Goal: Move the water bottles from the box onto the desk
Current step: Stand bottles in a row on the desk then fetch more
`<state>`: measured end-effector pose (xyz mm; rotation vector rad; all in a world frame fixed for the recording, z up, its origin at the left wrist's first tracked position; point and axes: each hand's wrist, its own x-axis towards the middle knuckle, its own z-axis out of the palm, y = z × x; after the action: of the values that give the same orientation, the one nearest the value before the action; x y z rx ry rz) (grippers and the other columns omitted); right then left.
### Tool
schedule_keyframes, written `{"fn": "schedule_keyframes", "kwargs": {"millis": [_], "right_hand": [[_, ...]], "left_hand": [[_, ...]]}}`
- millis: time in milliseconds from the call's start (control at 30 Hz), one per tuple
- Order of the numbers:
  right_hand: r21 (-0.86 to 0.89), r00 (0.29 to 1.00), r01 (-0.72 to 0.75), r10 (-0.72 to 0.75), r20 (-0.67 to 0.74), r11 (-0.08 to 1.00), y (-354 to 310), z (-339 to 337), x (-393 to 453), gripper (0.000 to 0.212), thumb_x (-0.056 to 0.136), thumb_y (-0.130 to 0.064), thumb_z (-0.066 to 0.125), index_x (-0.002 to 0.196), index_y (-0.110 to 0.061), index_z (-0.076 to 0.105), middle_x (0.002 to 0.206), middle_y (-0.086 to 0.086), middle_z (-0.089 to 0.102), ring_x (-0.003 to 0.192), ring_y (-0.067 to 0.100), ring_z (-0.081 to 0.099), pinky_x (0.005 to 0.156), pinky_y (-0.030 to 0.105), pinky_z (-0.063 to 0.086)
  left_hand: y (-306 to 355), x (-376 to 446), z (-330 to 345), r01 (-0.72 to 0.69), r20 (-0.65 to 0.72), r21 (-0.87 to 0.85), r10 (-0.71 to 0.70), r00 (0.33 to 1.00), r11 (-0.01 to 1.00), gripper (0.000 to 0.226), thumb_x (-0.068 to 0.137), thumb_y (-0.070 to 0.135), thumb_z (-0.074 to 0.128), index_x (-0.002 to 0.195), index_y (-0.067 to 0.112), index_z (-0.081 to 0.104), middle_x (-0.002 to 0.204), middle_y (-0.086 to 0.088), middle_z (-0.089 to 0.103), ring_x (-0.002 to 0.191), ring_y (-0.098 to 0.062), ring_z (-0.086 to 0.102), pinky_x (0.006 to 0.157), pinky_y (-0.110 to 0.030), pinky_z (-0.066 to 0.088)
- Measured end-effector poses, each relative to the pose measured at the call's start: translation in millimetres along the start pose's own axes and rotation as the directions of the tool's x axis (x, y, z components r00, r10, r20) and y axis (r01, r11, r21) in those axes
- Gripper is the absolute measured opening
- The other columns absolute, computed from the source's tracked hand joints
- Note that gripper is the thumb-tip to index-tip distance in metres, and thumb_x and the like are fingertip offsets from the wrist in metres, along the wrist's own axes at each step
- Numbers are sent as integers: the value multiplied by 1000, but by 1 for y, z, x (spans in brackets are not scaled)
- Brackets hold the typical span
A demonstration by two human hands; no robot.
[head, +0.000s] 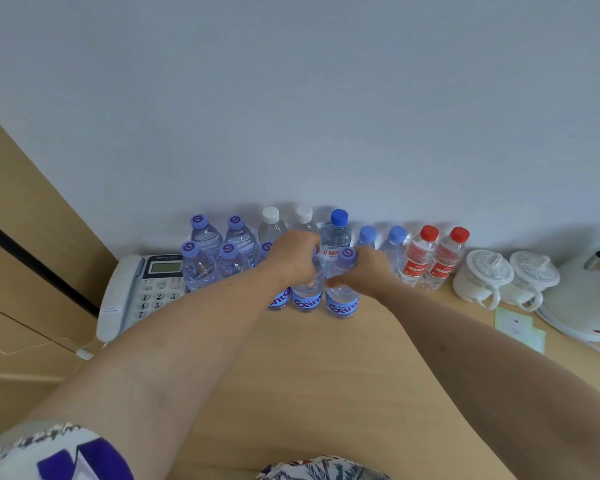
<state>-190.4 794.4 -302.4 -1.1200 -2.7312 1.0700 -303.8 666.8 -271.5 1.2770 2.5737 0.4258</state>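
**Both hands on bottles at the front of the desk row**

The left hand (297, 256) is curled over the top of a water bottle (307, 296) with a blue label, its fingers wrapped round the neck and shoulder so the cap is hidden. The right hand (364, 271) grips a second bottle (343, 299) just beside it, fingers closed round the shoulder below the purple cap. Both bottles stand upright on the wooden desk (309, 375), touching or nearly touching each other, in front of the other bottles

A third blue-label bottle (278, 301) stands just left of them, mostly hidden behind the left forearm. Behind, along the wall, runs a row: four purple-capped bottles (219, 251) in a cluster on the left, two with white caps (270, 223), one taller with a dark blue cap (336, 233), two with light blue caps (367, 237), and two with red caps and red labels (430, 258)

A white desk phone (136, 292) sits at the left end, touching the purple-capped cluster. To the right stand two white lidded cups (482, 278) and a white kettle (586, 299), with a pale green card (518, 327) lying in front of them

The box is not in view
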Motion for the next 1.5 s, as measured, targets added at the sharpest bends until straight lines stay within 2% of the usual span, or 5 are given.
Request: {"fn": "schedule_keyframes", "kwargs": {"millis": [300,633,767,1033,1500], "right_hand": [[159,996,-5,19,-89,987,3,11,-2,47,62,-36,93,94,-12,69,88,4,72,84,20,66,69,32,53],[238,997,-8,27,-76,971,1,12,-13,75,69,-39,92,120,-11,44,110,7,62,102,27,60,82,40,51],[141,997,10,1,-82,990,1,-1,-21,76,73,-41,87,127,-13,41,111,10,60,101,30,61,85,48,56],[-186,983,74,-103,-150,980,6,-32,-54,91,74,-50,83,149,-23,40,132,12,51,118,32,52,93,42,48],[-214,890,-310,204,-408,926,102,-83,-185,101,69,-59,84,151,-29,33,149,7,41,137,33,36,105,48,38]], "left_hand": [[0,0,0,-8,30,17,8,1000,1000,39,75,3,83,110,10,68,101,-10,65,93,-30,63,68,-30,41],[4,-14,3,-48,-28,56,50,998,997,39,78,-2,71,114,8,59,98,-11,55,90,-34,57,65,-37,39],[11,-17,-6,-69,-76,41,72,994,997,50,83,3,69,131,9,57,111,-14,61,101,-34,58,82,-47,54],[25,-24,-20,-99,-135,81,109,985,992,65,83,29,77,142,16,53,126,-11,60,123,-34,50,95,-44,50],[160,-53,28,-433,33,212,437,899,876,74,83,59,70,147,30,46,154,-9,44,142,-33,36,112,-50,36]]}}
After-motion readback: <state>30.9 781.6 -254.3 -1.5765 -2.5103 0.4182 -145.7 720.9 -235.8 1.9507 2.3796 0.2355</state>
